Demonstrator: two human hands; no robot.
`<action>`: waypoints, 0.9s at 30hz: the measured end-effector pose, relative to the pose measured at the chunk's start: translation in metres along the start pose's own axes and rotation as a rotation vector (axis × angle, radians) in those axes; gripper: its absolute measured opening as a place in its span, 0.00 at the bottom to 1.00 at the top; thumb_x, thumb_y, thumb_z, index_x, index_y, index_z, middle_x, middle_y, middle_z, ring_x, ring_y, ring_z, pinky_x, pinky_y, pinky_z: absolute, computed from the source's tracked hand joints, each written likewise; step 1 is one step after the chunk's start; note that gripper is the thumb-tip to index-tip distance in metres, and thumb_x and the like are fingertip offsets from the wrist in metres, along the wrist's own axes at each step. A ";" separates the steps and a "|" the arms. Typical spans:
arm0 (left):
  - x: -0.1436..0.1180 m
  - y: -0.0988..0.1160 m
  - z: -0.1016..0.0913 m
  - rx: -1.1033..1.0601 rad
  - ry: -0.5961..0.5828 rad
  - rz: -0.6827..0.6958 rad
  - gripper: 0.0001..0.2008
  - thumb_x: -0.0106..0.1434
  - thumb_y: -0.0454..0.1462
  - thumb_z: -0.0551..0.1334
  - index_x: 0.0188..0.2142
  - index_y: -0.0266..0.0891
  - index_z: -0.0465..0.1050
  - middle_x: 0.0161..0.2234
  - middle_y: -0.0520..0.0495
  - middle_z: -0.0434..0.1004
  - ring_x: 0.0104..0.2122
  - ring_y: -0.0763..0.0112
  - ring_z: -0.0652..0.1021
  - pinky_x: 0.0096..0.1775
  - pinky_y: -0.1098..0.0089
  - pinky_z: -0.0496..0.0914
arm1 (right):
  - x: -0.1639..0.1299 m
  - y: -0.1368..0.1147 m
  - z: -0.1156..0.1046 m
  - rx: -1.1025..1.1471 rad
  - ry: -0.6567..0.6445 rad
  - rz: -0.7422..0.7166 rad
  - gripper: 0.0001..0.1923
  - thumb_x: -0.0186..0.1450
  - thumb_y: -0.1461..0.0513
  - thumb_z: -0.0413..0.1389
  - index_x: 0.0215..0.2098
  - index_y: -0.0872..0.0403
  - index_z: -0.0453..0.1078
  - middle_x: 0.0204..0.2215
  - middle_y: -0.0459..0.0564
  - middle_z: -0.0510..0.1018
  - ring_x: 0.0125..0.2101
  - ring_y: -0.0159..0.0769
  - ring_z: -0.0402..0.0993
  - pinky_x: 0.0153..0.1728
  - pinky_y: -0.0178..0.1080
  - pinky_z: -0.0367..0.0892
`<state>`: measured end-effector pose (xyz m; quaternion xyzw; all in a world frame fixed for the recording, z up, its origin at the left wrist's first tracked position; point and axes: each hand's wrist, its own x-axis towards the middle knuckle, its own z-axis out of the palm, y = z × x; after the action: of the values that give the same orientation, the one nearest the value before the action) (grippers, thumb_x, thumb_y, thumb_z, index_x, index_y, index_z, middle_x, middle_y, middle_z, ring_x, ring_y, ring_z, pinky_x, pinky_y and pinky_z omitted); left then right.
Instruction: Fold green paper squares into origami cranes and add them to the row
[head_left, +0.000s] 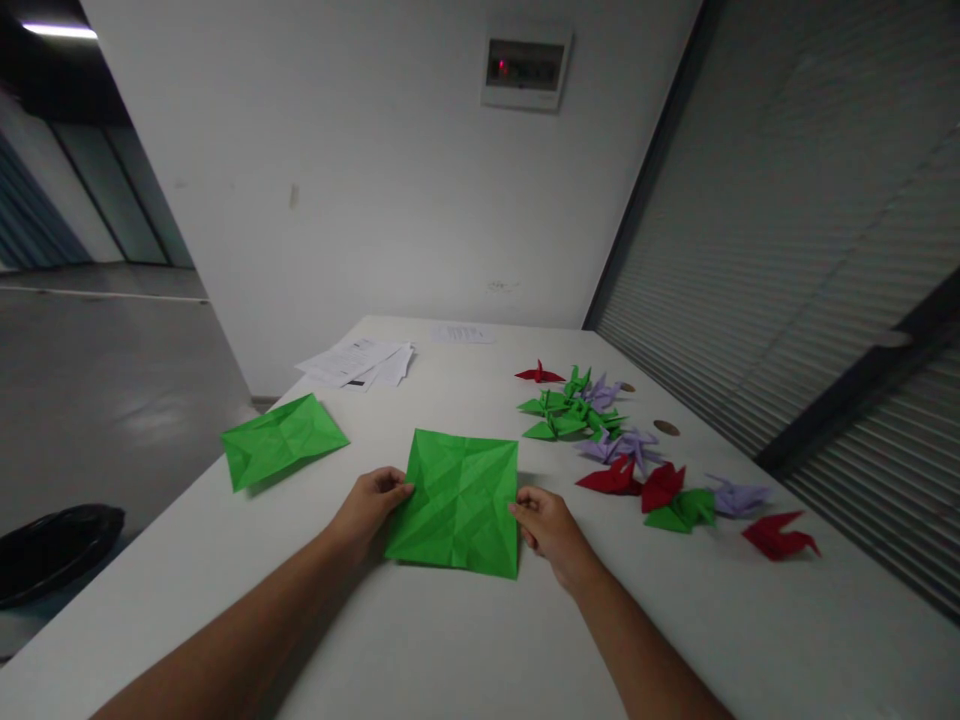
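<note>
A square sheet of green origami paper (459,505), unfolded and marked with crossing creases, is held up just over the white table (420,650). My left hand (375,505) pinches its left edge between thumb and fingers. On the opposite edge my right hand (547,530) grips it the same way. Another creased green sheet (285,440) lies opened out on the table to the left, apart from my hands. To the right of my right hand is a group of folded paper cranes, with a red crane (613,477) among the nearest.
Green cranes (574,415), purple cranes (739,495) and a red crane (780,537) spread along the table's right side. Printed papers (360,362) lie at the far left. A black-lined bin (56,550) stands beyond the left edge. Window blinds (810,250) border the right.
</note>
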<state>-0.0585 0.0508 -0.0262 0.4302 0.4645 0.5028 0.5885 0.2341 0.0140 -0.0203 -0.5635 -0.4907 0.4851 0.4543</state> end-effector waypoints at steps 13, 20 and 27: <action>0.001 -0.006 -0.003 0.009 -0.109 -0.025 0.18 0.49 0.45 0.77 0.27 0.36 0.73 0.24 0.50 0.75 0.24 0.70 0.74 0.28 0.71 0.63 | -0.002 0.000 0.003 0.028 0.042 0.012 0.15 0.52 0.52 0.65 0.28 0.53 0.70 0.16 0.37 0.66 0.12 0.23 0.52 0.13 0.30 0.44; -0.002 0.001 -0.001 0.036 -0.090 -0.036 0.19 0.48 0.46 0.77 0.26 0.37 0.72 0.22 0.52 0.73 0.23 0.72 0.71 0.26 0.72 0.60 | 0.000 0.000 0.001 0.044 0.043 0.002 0.17 0.54 0.50 0.64 0.26 0.51 0.64 0.13 0.34 0.61 0.11 0.22 0.50 0.13 0.29 0.41; -0.005 0.005 0.001 -0.031 -0.106 -0.040 0.17 0.50 0.40 0.76 0.28 0.38 0.69 0.23 0.54 0.71 0.23 0.73 0.72 0.26 0.73 0.63 | -0.003 -0.004 -0.002 0.071 0.017 -0.006 0.17 0.56 0.49 0.63 0.29 0.51 0.64 0.15 0.35 0.64 0.11 0.24 0.53 0.13 0.29 0.45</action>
<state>-0.0592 0.0465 -0.0202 0.4376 0.4334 0.4745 0.6289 0.2352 0.0116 -0.0154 -0.5498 -0.4710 0.4958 0.4797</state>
